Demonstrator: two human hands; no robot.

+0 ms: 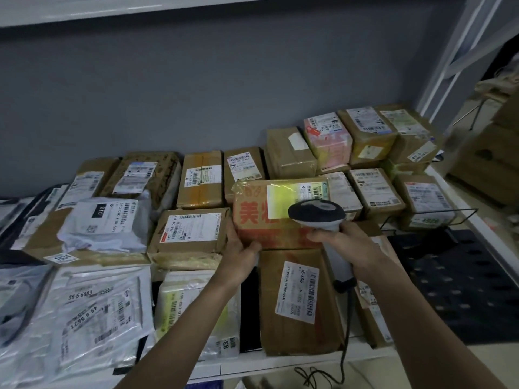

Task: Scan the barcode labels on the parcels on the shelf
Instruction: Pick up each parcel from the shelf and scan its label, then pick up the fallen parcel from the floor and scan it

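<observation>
Parcel under scan: carton with red characters (269,217), tilted up among the shelf's parcels, lit label (295,196) on its upper face.
Label from scanner: just ahead of and below the barcode scanner (316,213) head; long axis running left to right.
Right hand (341,237): curled round scanner handle, head aimed at label.
Left hand (238,248): fingers on carton's left end, thumb on front, propping it.
Nearer hand: left touches the carton; right stands off above.
Beside: flat box with white label (299,299), toward the wrists.
Shelf (230,367): crowded with boxes and bags.
</observation>
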